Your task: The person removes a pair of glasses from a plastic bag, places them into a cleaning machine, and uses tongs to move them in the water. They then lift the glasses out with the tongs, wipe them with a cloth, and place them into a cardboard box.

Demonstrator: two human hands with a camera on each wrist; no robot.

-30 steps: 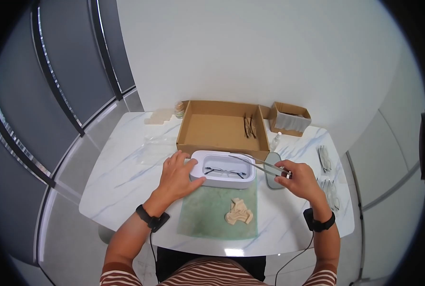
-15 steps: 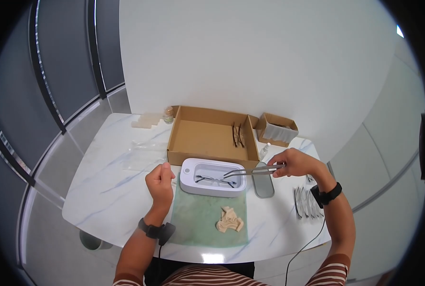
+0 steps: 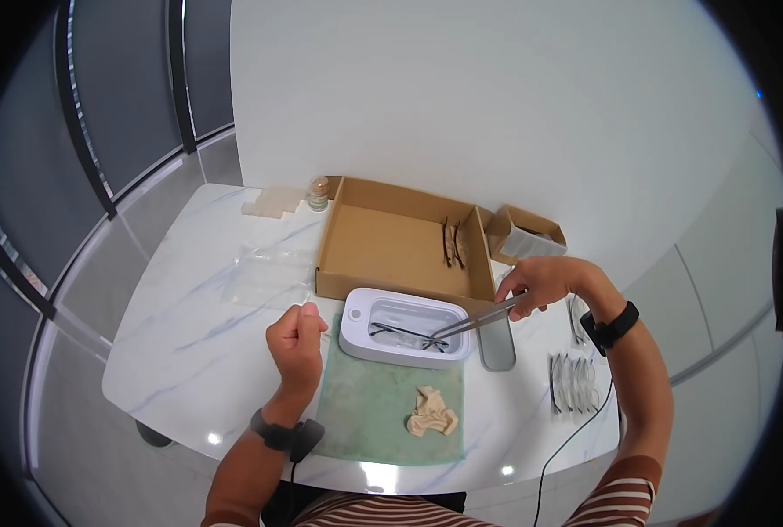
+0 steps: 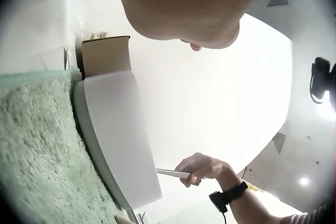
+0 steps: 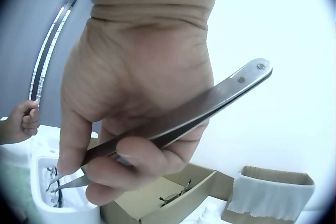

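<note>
A white, tub-shaped cleaner (image 3: 378,355) stands at the far edge of the green towel (image 3: 365,417). Dark-framed eyeglasses (image 3: 400,331) lie in its basin. My right hand (image 3: 541,285) grips metal tweezers (image 3: 484,316), whose tips reach into the basin at the right end of the glasses. In the right wrist view the thumb and fingers pinch the tweezers (image 5: 226,95) along their arms, and the two tips stand slightly apart. To the left of the cleaner, my left hand (image 3: 295,351) is curled into a fist and holds nothing visible.
Behind the cleaner is a shallow cardboard box (image 3: 374,246) with glasses (image 3: 453,244) inside. A grey lid (image 3: 499,347) lies to its right, near several clear-looking glasses (image 3: 574,386). A crumpled beige cloth (image 3: 431,413) rests on the towel. Plastic bags (image 3: 268,272) lie left.
My left hand has left the cleaner's left end and curled into a fist beside it. The tweezers have come down from above the basin to the right end of the glasses.
</note>
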